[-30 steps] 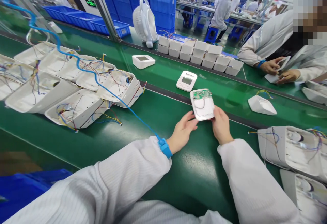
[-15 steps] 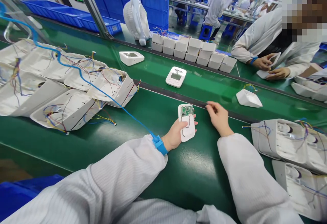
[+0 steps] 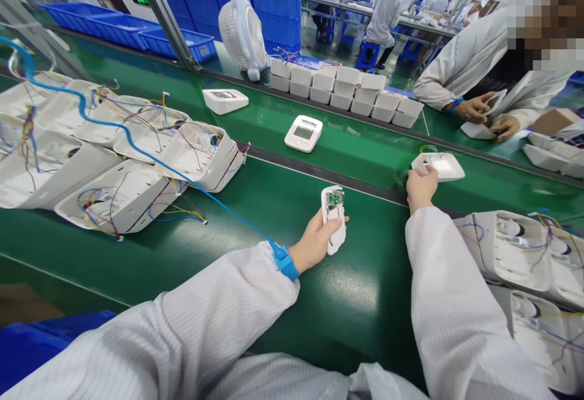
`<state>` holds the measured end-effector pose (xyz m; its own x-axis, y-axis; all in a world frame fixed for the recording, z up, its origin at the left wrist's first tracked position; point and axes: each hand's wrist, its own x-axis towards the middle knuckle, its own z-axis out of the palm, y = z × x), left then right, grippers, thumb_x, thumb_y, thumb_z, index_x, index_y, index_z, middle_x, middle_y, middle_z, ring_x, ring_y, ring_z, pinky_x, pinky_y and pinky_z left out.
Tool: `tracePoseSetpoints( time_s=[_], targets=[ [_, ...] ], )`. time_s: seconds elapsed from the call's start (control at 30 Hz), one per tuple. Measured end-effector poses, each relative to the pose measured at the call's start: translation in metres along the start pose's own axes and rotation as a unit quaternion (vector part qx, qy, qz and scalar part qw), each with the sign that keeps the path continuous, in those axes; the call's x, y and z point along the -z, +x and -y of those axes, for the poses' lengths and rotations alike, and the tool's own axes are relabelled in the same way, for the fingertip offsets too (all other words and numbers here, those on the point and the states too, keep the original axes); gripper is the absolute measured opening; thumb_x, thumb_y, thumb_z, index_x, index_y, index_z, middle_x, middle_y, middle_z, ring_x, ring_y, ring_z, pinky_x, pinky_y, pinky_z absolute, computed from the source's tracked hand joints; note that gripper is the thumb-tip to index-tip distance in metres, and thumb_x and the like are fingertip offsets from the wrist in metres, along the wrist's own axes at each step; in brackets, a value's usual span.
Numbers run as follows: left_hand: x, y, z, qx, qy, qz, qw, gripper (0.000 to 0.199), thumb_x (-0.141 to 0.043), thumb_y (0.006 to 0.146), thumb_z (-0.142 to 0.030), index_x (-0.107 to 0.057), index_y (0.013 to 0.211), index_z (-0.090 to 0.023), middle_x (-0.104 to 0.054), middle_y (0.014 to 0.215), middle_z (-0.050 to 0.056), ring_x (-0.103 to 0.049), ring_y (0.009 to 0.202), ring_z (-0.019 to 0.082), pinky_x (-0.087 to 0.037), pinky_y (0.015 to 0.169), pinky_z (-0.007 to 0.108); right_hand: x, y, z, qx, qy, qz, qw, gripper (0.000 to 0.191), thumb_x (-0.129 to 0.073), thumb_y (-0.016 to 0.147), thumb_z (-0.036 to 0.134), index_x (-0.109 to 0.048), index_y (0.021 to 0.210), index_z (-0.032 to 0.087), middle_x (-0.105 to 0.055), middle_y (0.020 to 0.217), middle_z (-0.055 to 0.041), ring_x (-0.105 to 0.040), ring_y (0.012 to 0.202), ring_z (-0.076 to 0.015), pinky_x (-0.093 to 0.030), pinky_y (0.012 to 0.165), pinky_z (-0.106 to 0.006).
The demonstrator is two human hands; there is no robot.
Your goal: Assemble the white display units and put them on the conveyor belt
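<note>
My left hand is closed around a small white panel with a green circuit board at its upper end. The thumb presses on the panel's face, and the board side is turned up. Farther right, my right hand has its fingers on the near left end of a white plastic housing on the belt. Coloured wires show at that housing's far edge. My fingertips there are partly hidden. A blue wrist strap with a coiled cord sits on my left wrist.
Open white housings with loose wires crowd the left; more housings stand at the right. Two white display units lie on the green belt. Beyond are stacked housings, a fan and a co-worker's hands.
My right hand has reached forward and right from the table to the white housing and taken hold of it. The belt's units have shifted left. The panel in my left hand has turned slightly.
</note>
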<state>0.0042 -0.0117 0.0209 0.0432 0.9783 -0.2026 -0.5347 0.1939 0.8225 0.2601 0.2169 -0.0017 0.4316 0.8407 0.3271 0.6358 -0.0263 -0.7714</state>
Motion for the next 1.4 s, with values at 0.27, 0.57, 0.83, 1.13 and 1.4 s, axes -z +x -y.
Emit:
tracePoseSetpoints(
  time_s=[0.27,0.57,0.83,1.13,1.4],
  targets=[
    [0.006,0.008,0.003,-0.048,-0.028,-0.027,0.998,0.067,-0.067,0.072,-0.051,-0.056,0.126,-0.013,-0.073,0.104,0.012,-0.069,0.093,0.026,-0.053,0.078,0.035,0.029,-0.061,0.023,0.07,0.126,0.006,0.989,0.029,-0.044,0.086,0.043,-0.058,0.083,0.017,-0.063,0.081,-0.0056,-0.062,0.074,-0.0181,-0.052,0.069,-0.032],
    [0.005,-0.009,-0.004,-0.216,0.035,0.03,0.975,0.064,-0.067,0.078,-0.056,-0.058,0.13,-0.02,-0.05,0.147,0.014,-0.054,0.128,0.033,-0.041,0.109,0.045,0.114,-0.166,0.029,0.217,0.083,0.262,0.937,0.022,-0.063,0.077,0.034,-0.059,0.059,0.022,-0.051,0.051,0.0037,-0.043,0.047,-0.012,-0.036,0.05,-0.027],
    [-0.008,-0.038,0.008,-0.067,0.015,0.172,0.983,0.065,-0.07,0.077,-0.054,-0.059,0.13,-0.019,-0.061,0.135,0.015,-0.059,0.12,0.034,-0.045,0.103,0.046,0.151,-0.178,0.024,0.179,0.122,0.337,0.916,0.02,-0.061,0.087,0.034,-0.069,0.073,0.022,-0.066,0.067,-0.0017,-0.059,0.059,-0.0166,-0.044,0.055,-0.028],
    [-0.005,-0.029,0.008,-0.029,0.014,0.149,0.988,0.073,-0.07,0.075,-0.057,-0.056,0.134,-0.016,-0.066,0.121,0.016,-0.061,0.113,0.034,-0.049,0.094,0.043,0.18,-0.176,0.068,0.081,0.149,0.338,0.926,0.014,-0.067,0.086,0.041,-0.078,0.087,0.032,-0.075,0.098,-0.0052,-0.068,0.092,-0.0251,-0.056,0.082,-0.039],
    [-0.004,-0.032,0.004,-0.032,0.034,0.175,0.984,0.066,-0.072,0.078,-0.05,-0.056,0.135,-0.019,-0.063,0.132,0.015,-0.056,0.125,0.037,-0.045,0.102,0.048,0.138,-0.203,0.109,-0.086,0.299,0.478,0.822,0.027,-0.06,0.091,0.045,-0.064,0.079,0.022,-0.067,0.067,-0.0004,-0.061,0.059,-0.0151,-0.049,0.057,-0.027]
  ],
)
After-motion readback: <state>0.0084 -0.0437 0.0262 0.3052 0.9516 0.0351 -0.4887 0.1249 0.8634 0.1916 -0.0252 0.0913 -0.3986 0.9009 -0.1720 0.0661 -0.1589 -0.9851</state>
